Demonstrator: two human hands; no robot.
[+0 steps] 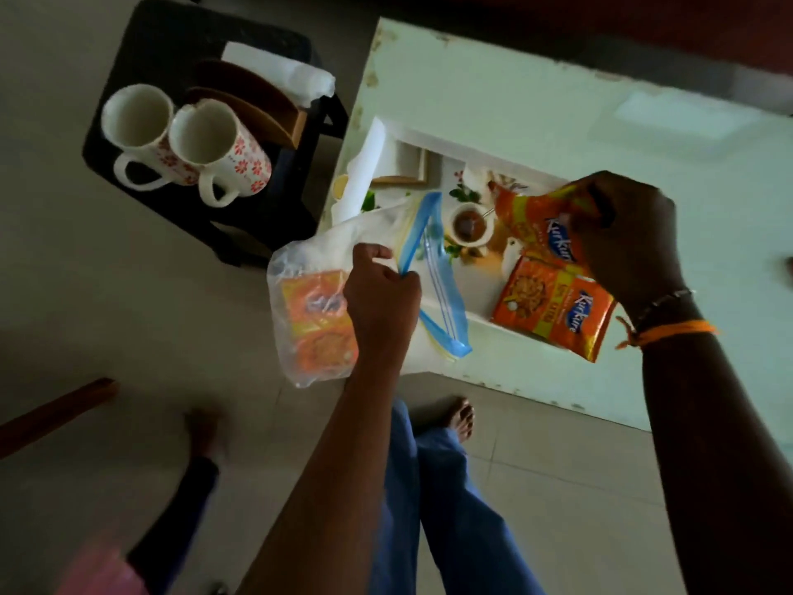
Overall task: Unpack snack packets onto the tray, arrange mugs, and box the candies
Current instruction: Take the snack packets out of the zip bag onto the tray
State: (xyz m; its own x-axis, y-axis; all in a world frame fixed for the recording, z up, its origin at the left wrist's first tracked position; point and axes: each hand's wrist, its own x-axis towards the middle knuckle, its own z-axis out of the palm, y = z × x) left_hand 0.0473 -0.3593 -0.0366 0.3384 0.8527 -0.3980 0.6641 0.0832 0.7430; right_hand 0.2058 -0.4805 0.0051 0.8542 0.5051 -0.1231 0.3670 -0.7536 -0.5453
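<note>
My left hand (379,289) grips the blue zip edge of a clear plastic bag (300,268) that hangs off the table's near-left corner, with orange snack packets (317,319) still inside. My right hand (626,238) holds an orange Kurkure packet (536,221) above the white printed tray (476,165). Another Kurkure packet (553,311) lies on the tray's near right corner. Two white mugs with red flowers (180,139) stand on a black stool to the left.
The tray sits on a pale table (643,135). The black stool (141,45) also carries brown curved holders (253,105) and a white roll (292,70). A person's feet and legs (450,465) stand by the table's near edge; another person's foot (206,427) is at left.
</note>
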